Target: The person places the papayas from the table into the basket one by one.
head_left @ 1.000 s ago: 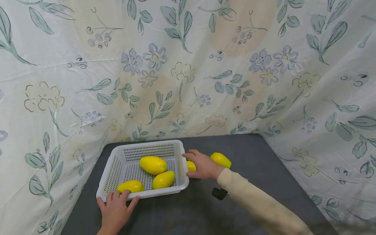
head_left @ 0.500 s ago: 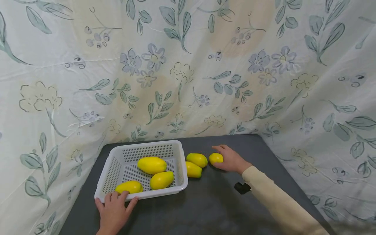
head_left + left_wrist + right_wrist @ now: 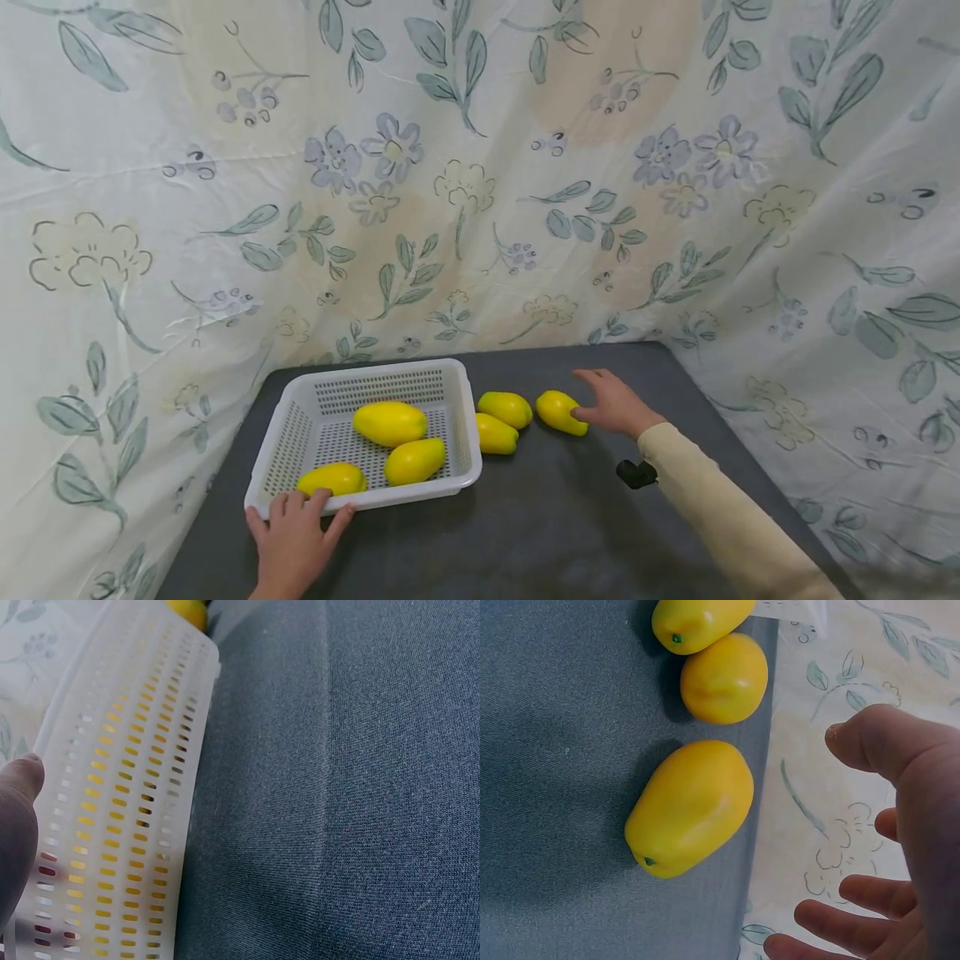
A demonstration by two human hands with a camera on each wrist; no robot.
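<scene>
The right hand (image 3: 617, 403) lies low over the dark surface (image 3: 540, 533), fingers spread and relaxed, gripping nothing; the wrist view shows its fingers (image 3: 840, 919) apart from the yellow fruit. Just at its 9 o'clock sits the nearest mango (image 3: 562, 412) (from the head view a fingertip looks to be at its side, though the wrist view shows a gap, so I cannot tell whether they touch). Further toward 9 o'clock lie two more mangoes, the far one (image 3: 506, 408) and the near one (image 3: 496, 434), pressed close together and just beside the right wall of the white basket (image 3: 465, 417).

The left hand (image 3: 292, 542) is at the basket's near rim, about 7 o'clock from the basket's middle, fingers straight and resting on the edge, the thumb (image 3: 16, 825) flat against the perforated wall. Inside the basket lie three mangoes (image 3: 390, 422). A floral cloth (image 3: 480, 167) hangs behind and at both sides of the surface.
</scene>
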